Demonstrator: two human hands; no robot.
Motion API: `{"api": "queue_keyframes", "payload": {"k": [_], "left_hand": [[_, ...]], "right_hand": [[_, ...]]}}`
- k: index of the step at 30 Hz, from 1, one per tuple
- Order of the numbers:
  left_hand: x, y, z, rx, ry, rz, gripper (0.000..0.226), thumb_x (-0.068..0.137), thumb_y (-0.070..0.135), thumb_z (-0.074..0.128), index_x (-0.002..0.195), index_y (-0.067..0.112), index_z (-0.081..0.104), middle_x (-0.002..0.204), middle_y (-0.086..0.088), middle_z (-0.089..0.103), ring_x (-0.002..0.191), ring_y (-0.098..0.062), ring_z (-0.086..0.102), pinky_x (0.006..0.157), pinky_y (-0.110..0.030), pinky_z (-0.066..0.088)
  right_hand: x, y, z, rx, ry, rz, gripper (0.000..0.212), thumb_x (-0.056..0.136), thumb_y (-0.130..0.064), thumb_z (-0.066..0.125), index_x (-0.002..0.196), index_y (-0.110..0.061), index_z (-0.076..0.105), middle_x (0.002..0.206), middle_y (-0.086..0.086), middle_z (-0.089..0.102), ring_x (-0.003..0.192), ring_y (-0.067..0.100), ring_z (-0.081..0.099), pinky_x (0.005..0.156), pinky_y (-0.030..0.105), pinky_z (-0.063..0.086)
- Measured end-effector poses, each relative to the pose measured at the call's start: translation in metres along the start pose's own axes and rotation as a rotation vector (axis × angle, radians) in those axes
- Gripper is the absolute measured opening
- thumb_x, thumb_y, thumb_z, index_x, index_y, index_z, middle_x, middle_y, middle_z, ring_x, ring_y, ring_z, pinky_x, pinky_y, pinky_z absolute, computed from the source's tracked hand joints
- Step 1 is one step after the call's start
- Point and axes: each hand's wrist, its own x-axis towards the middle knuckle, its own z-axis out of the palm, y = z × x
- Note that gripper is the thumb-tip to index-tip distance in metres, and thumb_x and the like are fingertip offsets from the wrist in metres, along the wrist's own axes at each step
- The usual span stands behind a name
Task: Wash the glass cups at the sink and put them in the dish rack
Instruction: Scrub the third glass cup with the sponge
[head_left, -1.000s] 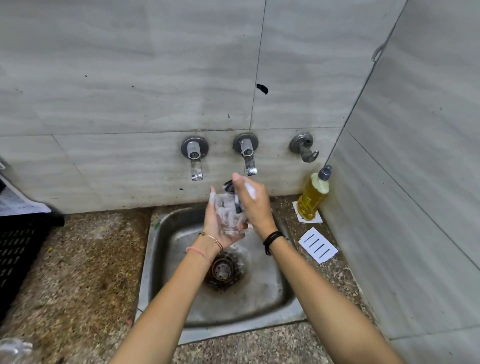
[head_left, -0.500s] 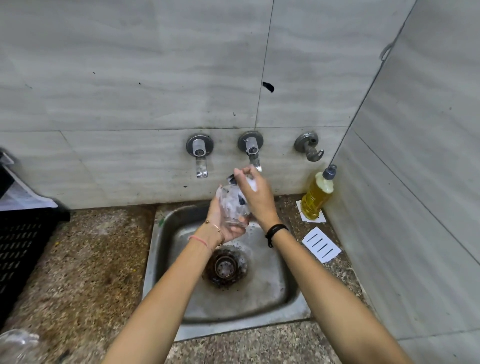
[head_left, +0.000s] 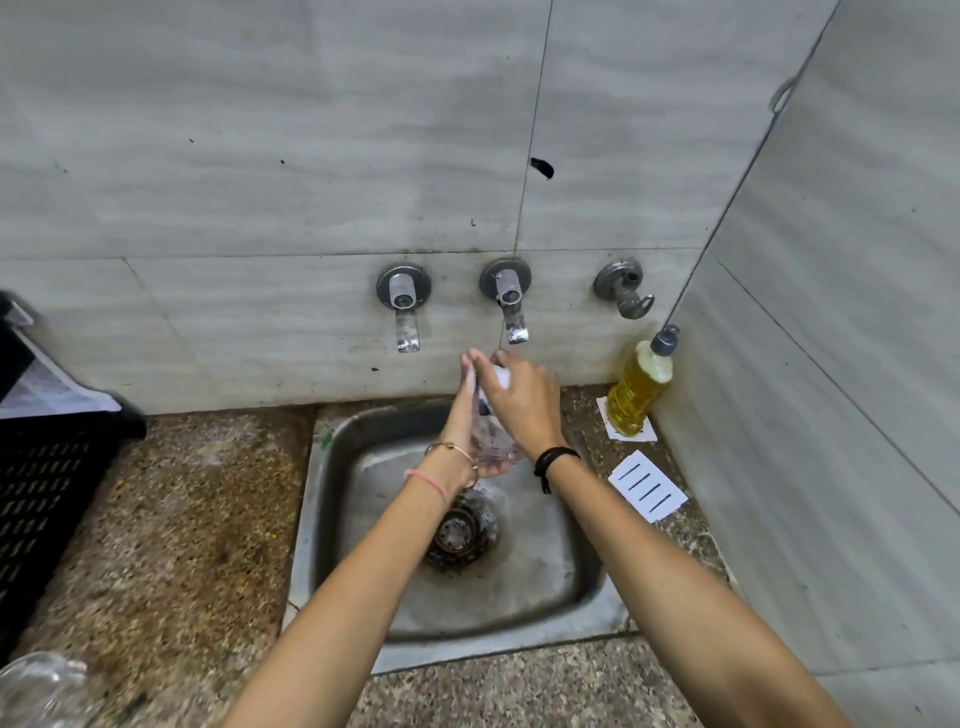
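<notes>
Holding cup (head_left: 493, 444) above sink (head_left: 307, 545), just below tap (head_left: 511, 312), to keep drips inside the basin, with left grip (head_left: 460, 426) wrapped round its side for steadiness and right grip (head_left: 522, 402) pinching white piece (head_left: 502, 378) at the rim, probably for scrubbing inside

Clear glass cup (head_left: 493, 441), near upright, held between left hand (head_left: 461, 415) and right hand (head_left: 522, 402) over steel sink (head_left: 571, 582); black dish rack (head_left: 41, 493) far left.

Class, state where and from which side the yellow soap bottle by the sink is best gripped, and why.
Grip the soap bottle around its wide body, coming from the sink side: it stands in the corner, back wall behind, side wall right.
</notes>
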Motion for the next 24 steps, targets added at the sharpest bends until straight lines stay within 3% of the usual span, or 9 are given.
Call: {"api": "queue_keyframes", "payload": {"k": [3, 7, 11, 13, 15, 16, 19, 21, 24], "left_hand": [[0.002, -0.007, 0.0, 0.033, 0.054, 0.103, 0.076, 0.077, 0.081, 0.036, 0.109, 0.015, 0.058, 0.086, -0.009, 0.063, 0.08, -0.017, 0.061, 0.071, -0.029, 0.048], [0.003, 0.0, -0.026, 0.122, -0.03, -0.025, 0.094, 0.063, 0.094, 0.029, 0.101, 0.015, 0.064, 0.077, -0.011, 0.065, 0.041, -0.018, 0.051, 0.04, -0.015, 0.029], [0.003, 0.007, -0.027, 0.114, -0.047, -0.061, 0.095, 0.064, 0.093, 0.03, 0.103, 0.015, 0.067, 0.078, -0.01, 0.059, 0.034, -0.015, 0.043, 0.033, -0.01, 0.025], [0.001, 0.006, -0.018, 0.156, 0.0, -0.027, 0.083, 0.074, 0.086, 0.031, 0.104, 0.016, 0.064, 0.069, -0.007, 0.06, 0.032, -0.011, 0.04, 0.034, -0.01, 0.026], [-0.001, 0.004, -0.02, 0.142, 0.012, -0.009, 0.073, 0.081, 0.079, 0.033, 0.1, 0.014, 0.061, 0.067, -0.007, 0.058, 0.03, -0.011, 0.044, 0.032, -0.011, 0.03], [-0.002, 0.005, -0.024, 0.114, -0.005, -0.016, 0.074, 0.081, 0.078, 0.035, 0.099, 0.012, 0.061, 0.069, -0.008, 0.059, 0.031, -0.013, 0.046, 0.031, -0.011, 0.031], [0.0, 0.007, -0.035, 0.056, -0.11, -0.055, 0.083, 0.072, 0.087, 0.033, 0.102, 0.015, 0.063, 0.072, -0.008, 0.061, 0.031, -0.015, 0.046, 0.034, -0.008, 0.021], [0.001, 0.006, -0.037, 0.026, -0.18, -0.072, 0.086, 0.069, 0.09, 0.028, 0.104, 0.021, 0.064, 0.074, -0.006, 0.065, 0.035, -0.015, 0.049, 0.036, -0.01, 0.018], [-0.004, 0.003, -0.029, 0.077, -0.136, -0.083, 0.086, 0.066, 0.091, 0.029, 0.109, 0.026, 0.065, 0.091, -0.006, 0.07, 0.054, -0.019, 0.062, 0.037, -0.015, 0.034]], "right_hand": [[-0.008, -0.001, -0.003, 0.04, -0.016, -0.075, 0.054, 0.09, -0.065, 0.03, 0.085, -0.017, 0.053, 0.064, 0.004, 0.062, 0.058, 0.024, 0.06, 0.056, 0.04, 0.05], [-0.009, 0.011, -0.019, 0.089, -0.2, -0.249, 0.052, 0.09, -0.064, 0.039, 0.103, -0.017, 0.057, 0.073, 0.002, 0.066, 0.064, 0.015, 0.064, 0.063, 0.032, 0.051], [-0.015, 0.015, -0.02, 0.19, -0.22, -0.045, 0.065, 0.09, -0.062, 0.045, 0.127, -0.01, 0.058, 0.108, 0.012, 0.07, 0.098, 0.022, 0.066, 0.085, 0.036, 0.052], [-0.018, 0.006, -0.012, 0.076, -0.159, 0.002, 0.052, 0.096, -0.056, 0.039, 0.113, -0.013, 0.062, 0.096, 0.013, 0.071, 0.09, 0.026, 0.067, 0.077, 0.036, 0.052], [-0.02, -0.001, -0.009, -0.011, -0.091, -0.031, 0.052, 0.095, -0.062, 0.032, 0.093, -0.018, 0.06, 0.078, 0.008, 0.068, 0.075, 0.027, 0.066, 0.068, 0.036, 0.051], [-0.02, -0.002, -0.009, -0.003, -0.095, -0.05, 0.055, 0.094, -0.063, 0.034, 0.095, -0.016, 0.063, 0.078, 0.009, 0.069, 0.074, 0.027, 0.065, 0.068, 0.038, 0.052], [-0.017, 0.001, -0.017, 0.33, -0.175, -0.012, 0.058, 0.087, -0.065, 0.048, 0.085, -0.01, 0.066, 0.074, 0.008, 0.066, 0.067, 0.019, 0.06, 0.064, 0.037, 0.046], [-0.015, 0.003, -0.015, 0.427, -0.166, 0.025, 0.052, 0.085, -0.067, 0.047, 0.066, -0.02, 0.056, 0.061, -0.005, 0.054, 0.058, 0.006, 0.048, 0.06, 0.031, 0.037], [-0.01, 0.003, -0.011, 0.293, -0.139, 0.081, 0.047, 0.092, -0.055, 0.049, 0.053, -0.032, 0.04, 0.053, -0.014, 0.041, 0.051, -0.002, 0.038, 0.052, 0.022, 0.03]]}}
